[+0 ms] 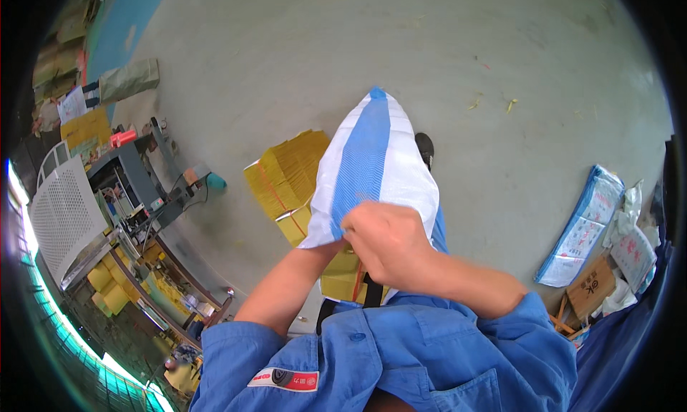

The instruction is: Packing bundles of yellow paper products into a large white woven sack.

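Observation:
A white woven sack [415,169] with a broad blue stripe stretches away from my body, its far end narrowing to a point. At the sack's near edge my right hand [390,240] is closed, fingers curled against the blue stripe and gripping the fabric. My left forearm [286,283] reaches up to the same near edge. Beyond its wrist the left hand is covered by the sack, so its fingers are hidden. Yellow folded woven sacks [290,169] lie beneath and to the left of the white one.
To the left stands a grey machine [125,190] beside a perforated pale chair [68,212]. A blue-and-white bundle of folded sacks [583,226] lies on the floor at right, next to a brown cardboard box [590,287]. One dark shoe [424,149] shows beside the sack.

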Motion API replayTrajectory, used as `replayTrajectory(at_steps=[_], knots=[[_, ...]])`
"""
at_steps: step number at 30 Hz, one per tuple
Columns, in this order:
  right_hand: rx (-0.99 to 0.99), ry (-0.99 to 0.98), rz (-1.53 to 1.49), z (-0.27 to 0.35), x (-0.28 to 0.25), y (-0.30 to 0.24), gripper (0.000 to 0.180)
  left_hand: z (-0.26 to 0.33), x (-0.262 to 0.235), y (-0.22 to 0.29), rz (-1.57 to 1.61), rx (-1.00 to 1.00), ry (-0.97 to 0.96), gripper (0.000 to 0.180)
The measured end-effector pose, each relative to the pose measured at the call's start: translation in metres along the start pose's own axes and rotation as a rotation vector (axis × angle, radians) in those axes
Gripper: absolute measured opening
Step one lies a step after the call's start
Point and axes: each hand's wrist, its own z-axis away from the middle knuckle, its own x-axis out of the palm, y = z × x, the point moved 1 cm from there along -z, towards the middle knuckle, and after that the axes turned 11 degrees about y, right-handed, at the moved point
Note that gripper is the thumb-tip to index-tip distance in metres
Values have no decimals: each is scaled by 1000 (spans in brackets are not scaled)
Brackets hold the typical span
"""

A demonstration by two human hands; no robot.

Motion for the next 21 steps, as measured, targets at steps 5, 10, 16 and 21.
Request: replayTrajectory(at_steps=[5,10,16,21], knots=[[46,-59,25,12,-13,1,14,-17,9,-13,-27,-19,3,29],[-23,-15,116,6,-14,9,21,-11,3,-15,-42,11,33,29],[-107,203,392,17,-38,6,41,-6,22,4,-81,4,52,28],[142,199,382,45,-51,42,25,7,23,9,-87,12,53,28]])
